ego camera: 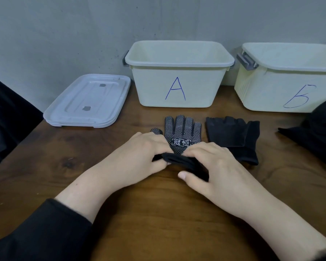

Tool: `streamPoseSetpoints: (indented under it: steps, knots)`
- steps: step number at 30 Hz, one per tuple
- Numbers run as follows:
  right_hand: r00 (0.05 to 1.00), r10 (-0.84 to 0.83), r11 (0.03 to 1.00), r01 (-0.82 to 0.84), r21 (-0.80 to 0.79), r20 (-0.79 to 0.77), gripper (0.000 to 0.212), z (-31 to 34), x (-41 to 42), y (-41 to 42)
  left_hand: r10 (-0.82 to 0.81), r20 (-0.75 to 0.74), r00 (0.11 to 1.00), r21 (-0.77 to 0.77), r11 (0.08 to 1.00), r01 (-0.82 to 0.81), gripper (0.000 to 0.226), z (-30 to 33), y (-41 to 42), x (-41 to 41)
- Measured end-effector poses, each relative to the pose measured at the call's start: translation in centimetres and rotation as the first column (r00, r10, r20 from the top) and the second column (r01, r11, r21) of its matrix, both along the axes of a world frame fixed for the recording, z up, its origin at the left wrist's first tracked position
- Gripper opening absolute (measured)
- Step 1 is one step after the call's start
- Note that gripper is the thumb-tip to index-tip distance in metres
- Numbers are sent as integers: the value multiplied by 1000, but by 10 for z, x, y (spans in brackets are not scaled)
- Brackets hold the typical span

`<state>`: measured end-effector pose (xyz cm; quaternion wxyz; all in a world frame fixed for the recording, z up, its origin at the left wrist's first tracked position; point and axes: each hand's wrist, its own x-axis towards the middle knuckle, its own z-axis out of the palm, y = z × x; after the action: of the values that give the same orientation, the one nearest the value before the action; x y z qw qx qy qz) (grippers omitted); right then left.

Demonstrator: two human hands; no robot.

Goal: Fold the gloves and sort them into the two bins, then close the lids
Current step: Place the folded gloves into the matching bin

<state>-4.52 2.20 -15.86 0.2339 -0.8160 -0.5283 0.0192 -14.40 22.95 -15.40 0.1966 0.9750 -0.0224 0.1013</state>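
A plain indoor work corner, possibly a staged sorting station rather than a home: a dark wooden table (45, 166) is sitting against a bare grey wall (64, 34), with hand-lettered bins (179, 91) standing along the upper right.

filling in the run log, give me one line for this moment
step: folding cuff of black dotted knit glove | left hand and right hand: both gripping cuff | cream plastic bins: open
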Motion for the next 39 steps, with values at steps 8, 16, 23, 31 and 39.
streamPoseSetpoints:
  steps: [8, 16, 23, 31, 39]
  knots:
    - [984, -153, 982, 162, 95, -94, 23, 5, 12, 14, 182, -54, 982, -317, 929, -189, 8, 1, 1, 1]
    - [981, -192, 978, 192, 81, -12, 39, -3, 18, 21, 263, -8, 965, -255, 932, -256, 45, -7, -2, 6]
    - [961, -74, 992, 44, 116, 267, 20, -18, 24, 23, 58, 72, 996, 121, 990, -67, 32, -12, 8, 5]
    - [985, -49, 998, 56, -34, 164, 40, -8, 31, 13, 36, -113, 993, 151, 988, -19, 68, -10, 17, 2]
    - [996, -88, 994, 89, 67, -11, 13, 5, 21, 14, 92, 49, 995, -7, 996, -91, 15, -1, 11, -1]
